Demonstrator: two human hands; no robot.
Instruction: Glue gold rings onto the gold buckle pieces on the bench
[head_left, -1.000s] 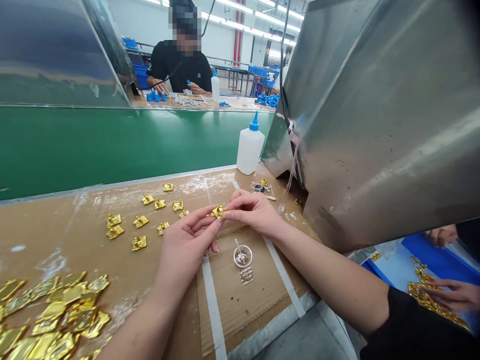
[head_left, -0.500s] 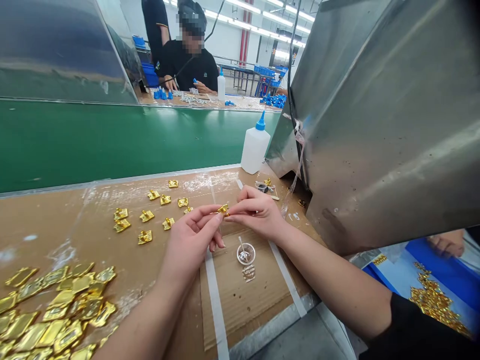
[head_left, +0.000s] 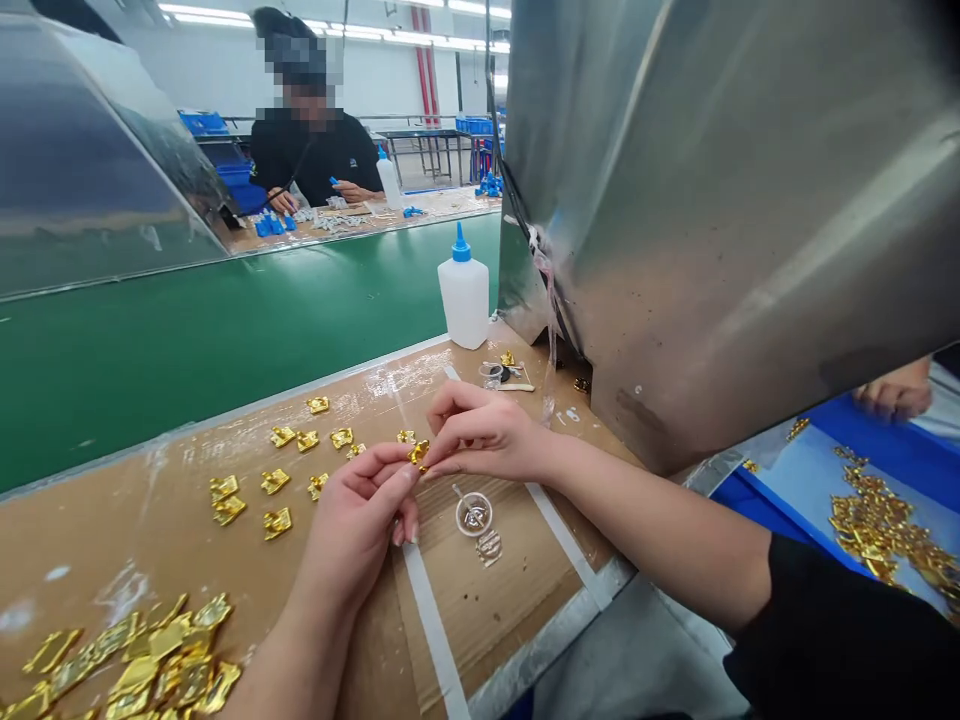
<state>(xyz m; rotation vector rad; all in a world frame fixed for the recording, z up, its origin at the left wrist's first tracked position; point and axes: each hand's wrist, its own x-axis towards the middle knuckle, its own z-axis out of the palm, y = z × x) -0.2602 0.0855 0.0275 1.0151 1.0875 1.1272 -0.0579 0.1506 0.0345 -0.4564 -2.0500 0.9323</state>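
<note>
Between my two hands is a small shiny gold piece [head_left: 418, 452], partly covered by fingertips. My left hand [head_left: 367, 510] pinches it between thumb and forefinger. From the other side, the thumb and fingers of my right hand [head_left: 487, 435] close on it too. Just below my right hand stands a small clear cup [head_left: 475, 514] with a thin white stick in it. Beyond my left hand lie several gold pieces [head_left: 275, 481] with raised parts on top, spread out singly. A heap of flat gold plates [head_left: 169, 650] fills the lower left.
A white bottle with a blue tip [head_left: 465, 300] stands by the green belt [head_left: 300, 320]. A big metal hood [head_left: 712, 230] slants in on the right, a cable hanging along its edge. A blue tray [head_left: 772, 510] of small gold parts and another person's hand [head_left: 896, 390] are beyond.
My view has swung to the right, so most things sit further left. Both hands still hold the gold piece, now turned a little between the fingertips.
</note>
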